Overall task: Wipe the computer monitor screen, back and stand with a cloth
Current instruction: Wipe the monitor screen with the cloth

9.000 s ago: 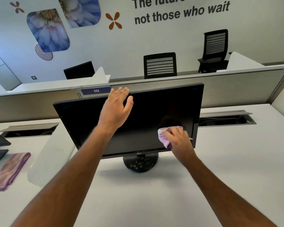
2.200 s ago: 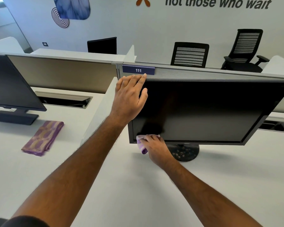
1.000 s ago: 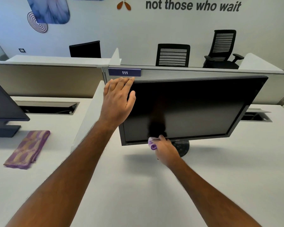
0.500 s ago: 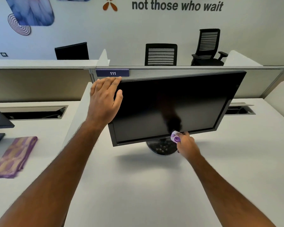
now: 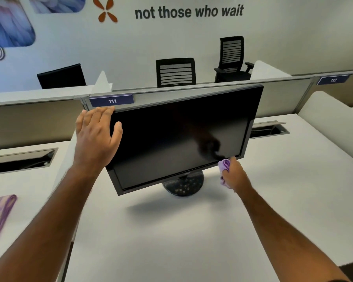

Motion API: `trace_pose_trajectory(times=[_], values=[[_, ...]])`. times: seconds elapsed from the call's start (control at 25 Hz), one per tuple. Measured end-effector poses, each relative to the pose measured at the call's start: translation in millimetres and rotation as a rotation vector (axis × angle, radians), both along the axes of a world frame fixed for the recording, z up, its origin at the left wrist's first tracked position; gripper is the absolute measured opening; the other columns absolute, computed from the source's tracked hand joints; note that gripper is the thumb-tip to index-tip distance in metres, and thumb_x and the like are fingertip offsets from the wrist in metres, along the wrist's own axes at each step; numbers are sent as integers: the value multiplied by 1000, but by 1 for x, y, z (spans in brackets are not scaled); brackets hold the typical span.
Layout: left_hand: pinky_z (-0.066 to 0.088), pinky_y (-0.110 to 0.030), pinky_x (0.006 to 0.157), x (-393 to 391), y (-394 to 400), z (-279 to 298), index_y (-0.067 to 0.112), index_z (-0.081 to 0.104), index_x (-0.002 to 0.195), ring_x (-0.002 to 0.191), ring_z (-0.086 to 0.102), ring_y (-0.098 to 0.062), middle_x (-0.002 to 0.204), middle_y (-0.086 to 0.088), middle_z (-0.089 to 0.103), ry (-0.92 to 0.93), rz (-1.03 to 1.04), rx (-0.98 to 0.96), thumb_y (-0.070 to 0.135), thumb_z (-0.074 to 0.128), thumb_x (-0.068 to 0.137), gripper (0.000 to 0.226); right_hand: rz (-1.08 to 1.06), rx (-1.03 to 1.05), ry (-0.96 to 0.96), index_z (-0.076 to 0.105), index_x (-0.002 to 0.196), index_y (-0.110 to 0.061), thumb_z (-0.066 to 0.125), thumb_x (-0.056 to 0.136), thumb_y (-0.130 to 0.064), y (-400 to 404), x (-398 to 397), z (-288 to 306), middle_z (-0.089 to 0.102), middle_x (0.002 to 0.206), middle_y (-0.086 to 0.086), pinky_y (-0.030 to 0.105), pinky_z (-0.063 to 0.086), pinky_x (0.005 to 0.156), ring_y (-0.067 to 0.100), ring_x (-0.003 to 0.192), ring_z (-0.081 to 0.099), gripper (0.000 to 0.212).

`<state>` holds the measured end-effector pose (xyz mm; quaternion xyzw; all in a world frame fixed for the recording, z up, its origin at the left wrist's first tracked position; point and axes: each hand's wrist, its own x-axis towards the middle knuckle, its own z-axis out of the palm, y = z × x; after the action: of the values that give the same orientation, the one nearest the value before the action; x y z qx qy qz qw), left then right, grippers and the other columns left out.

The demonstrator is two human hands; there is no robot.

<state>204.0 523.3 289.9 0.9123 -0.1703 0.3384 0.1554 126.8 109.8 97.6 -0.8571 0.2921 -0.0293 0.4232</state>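
Left hand (image 5: 96, 139), fingers straight, steadying big black flat monitor (image 5: 181, 137) mid frame; right hand (image 5: 233, 176) squeezing small purple cloth (image 5: 224, 165), rubbing bottom right edge.

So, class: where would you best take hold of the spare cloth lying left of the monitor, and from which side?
Pinch the spare cloth at its folded right edge, coming from above: it lies flat on the desk, and that rounded fold gives fingers something to pinch. This is a judgement.

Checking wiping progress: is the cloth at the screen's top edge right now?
No, the right hand holds the cloth at the monitor bottom right corner.
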Motion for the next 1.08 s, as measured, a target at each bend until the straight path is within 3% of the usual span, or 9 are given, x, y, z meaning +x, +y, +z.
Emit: trace_pose_trajectory(times=[0.08,0.2,0.32,0.44,0.56,0.68,0.8,0.92,1.08], values=[[13,-43,127,0,-10,1,12,52,145,140,44,-31,143,-12,58,-5,17,18,40,40,104,52,-85,157,-53,49,117,-9,62,100,-31,-2,-14,15,58,95,24,29,56,57,22,61,63,31],[13,-43,127,0,-30,2,11,52,145,140,44,-32,143,-13,58,-2,-4,28,41,40,104,52,-118,127,-103,46,110,-5,57,104,-14,-21,-32,31,55,79,13,16,43,38,17,58,57,16],[13,-44,127,0,-60,6,12,51,147,142,44,-31,145,-12,57,9,-49,52,41,41,104,53,-148,10,-156,46,114,-4,55,104,-13,-50,-38,41,58,86,12,16,45,44,20,66,61,16],[11,-44,129,4,-93,7,13,46,151,147,41,-29,151,-10,53,48,-99,90,44,38,104,57,-133,22,-137,37,115,-15,55,104,-14,-69,-37,43,59,81,10,13,44,44,16,60,58,21],[12,-45,130,8,-128,8,14,44,154,149,39,-27,155,-9,51,65,-141,121,45,37,105,59,-56,-172,-116,40,109,-22,54,100,-17,-86,-33,39,65,81,9,27,51,57,25,64,64,17],[14,-45,128,9,-155,5,15,44,154,147,40,-28,153,-8,51,53,-130,113,45,38,104,59,33,-257,-128,51,94,-15,51,99,-16,-97,-28,34,58,69,3,20,42,46,22,55,57,5],[15,-45,126,9,-165,1,15,46,151,142,41,-29,148,-8,53,26,-103,74,45,41,103,57,49,-98,-209,57,96,-9,55,102,-18,-95,-19,29,56,71,7,23,44,42,24,50,55,11],[17,-45,125,10,-165,-2,16,49,148,139,43,-27,143,-7,55,14,-112,37,44,45,102,55,-11,3,-179,61,96,-20,56,100,-14,-92,-2,23,63,68,8,29,50,43,25,47,62,9],[20,-47,123,16,-163,-4,17,50,147,138,43,-26,141,-4,55,22,-135,-8,43,48,99,54,-9,-39,-161,59,92,-25,56,99,-13,-87,16,8,66,67,8,38,56,41,26,45,66,14]])
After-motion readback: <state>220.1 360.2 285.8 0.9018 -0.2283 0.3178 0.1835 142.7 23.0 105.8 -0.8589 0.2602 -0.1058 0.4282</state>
